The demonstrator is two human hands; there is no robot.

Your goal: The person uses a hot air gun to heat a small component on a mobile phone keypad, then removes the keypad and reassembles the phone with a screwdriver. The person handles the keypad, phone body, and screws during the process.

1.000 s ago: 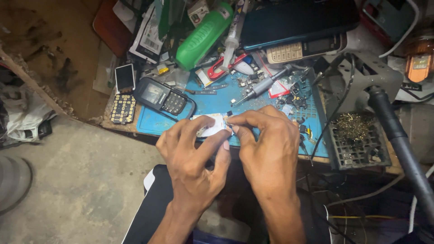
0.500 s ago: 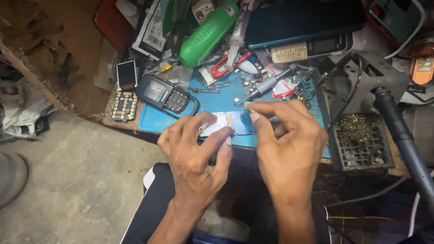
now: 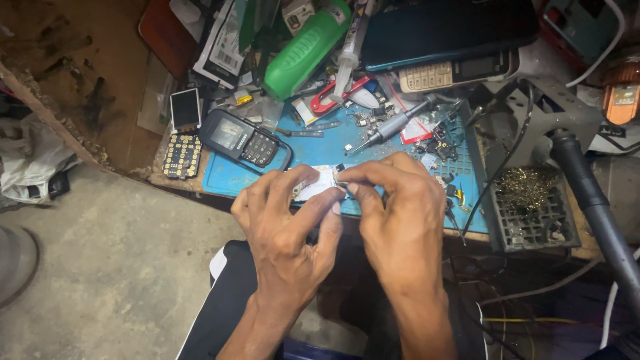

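Pinching the small white part [image 3: 319,186], probably light and fragile, your left hand [image 3: 288,230] and right hand [image 3: 399,220] fingers gripped its edges.

Two hands [image 3: 287,220] [image 3: 397,213], one green bottle [image 3: 303,50], one screwdriver [image 3: 393,125].

A small phone-repair workbench is being shown.

A blue work mat [image 3: 320,150] at the frame's centre is being crowded by loose small parts, with a screwdriver [image 3: 393,125] lying across it. A black keypad phone [image 3: 243,139], a bare keypad board [image 3: 181,155] and a small screen [image 3: 185,108] are being kept at centre left. A brass-wool tip cleaner [image 3: 530,207] is being kept at the right, and the bare concrete floor [image 3: 100,267] is being seen at lower left.
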